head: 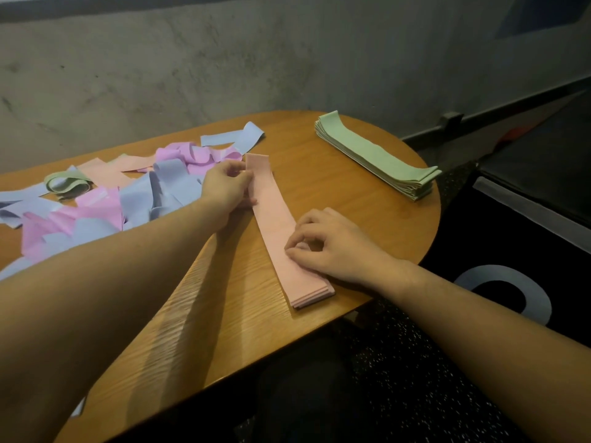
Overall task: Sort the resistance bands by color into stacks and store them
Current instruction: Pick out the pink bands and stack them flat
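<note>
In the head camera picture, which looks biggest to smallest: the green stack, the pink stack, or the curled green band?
1. pink stack, though it is nearer the camera
2. green stack, close in size
3. curled green band, clearly smallest

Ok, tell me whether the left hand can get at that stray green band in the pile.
Probably yes: the green band lies on top of the pile, uncovered. The left hand, now on the peach stack, would have to let go first.

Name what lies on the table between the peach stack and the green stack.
Nothing: the head view shows bare wooden table between the peach stack and green stack.
</note>
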